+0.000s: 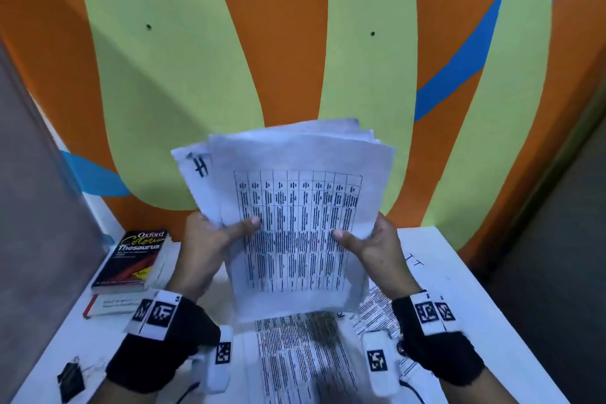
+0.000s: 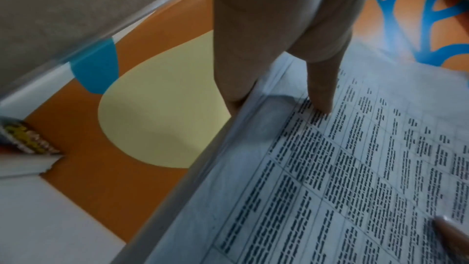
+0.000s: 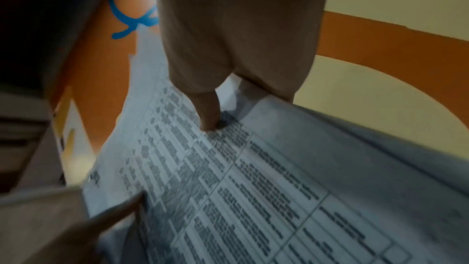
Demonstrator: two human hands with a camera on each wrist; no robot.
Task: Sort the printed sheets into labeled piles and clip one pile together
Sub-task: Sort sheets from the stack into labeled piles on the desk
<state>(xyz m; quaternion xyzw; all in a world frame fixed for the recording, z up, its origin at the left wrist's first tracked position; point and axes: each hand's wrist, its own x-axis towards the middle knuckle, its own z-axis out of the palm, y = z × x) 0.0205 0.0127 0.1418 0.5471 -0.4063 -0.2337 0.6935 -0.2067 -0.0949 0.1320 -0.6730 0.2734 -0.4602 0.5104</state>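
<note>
Left hand: left hand [image 1: 210, 239] gripped the left edge of a loose stack of white printed sheets [image 1: 288, 207], thumb across the front page, other fingers curled behind the paper.
Left wrist view: thumb [image 2: 321, 85] lay pressed on the printed table; a second fingertip entered at the lower right corner, owner unclear.
Right hand: right hand [image 1: 373, 246] gripped the right edge of the same stack, thumb on the front, fingers behind.
Right wrist view: thumb [image 3: 206, 111] pressed on the print; picture blurred.
Stack position: held upright in the air above the white table [image 1: 459, 279], between both hands, in front of the orange, green and blue painted wall [image 1: 288, 43].
Stack detail: sheets fanned unevenly at the top; front page carried a ruled table of small black text; a rear sheet showed a handwritten black "H" [image 1: 200, 166] at its upper left.
On table, near: more white printed sheets [image 1: 301, 357] lay flat below the held stack.
On table, left: black Oxford thesaurus paperback [image 1: 134, 259] lay on another book with a red spine; black metal binder clip [image 1: 70, 377] lay at the near left edge.
Hard to read: all printed text illegible; faint handwriting on the table at far right unreadable; fingers behind the stack hidden; sheet count not determinable.
</note>
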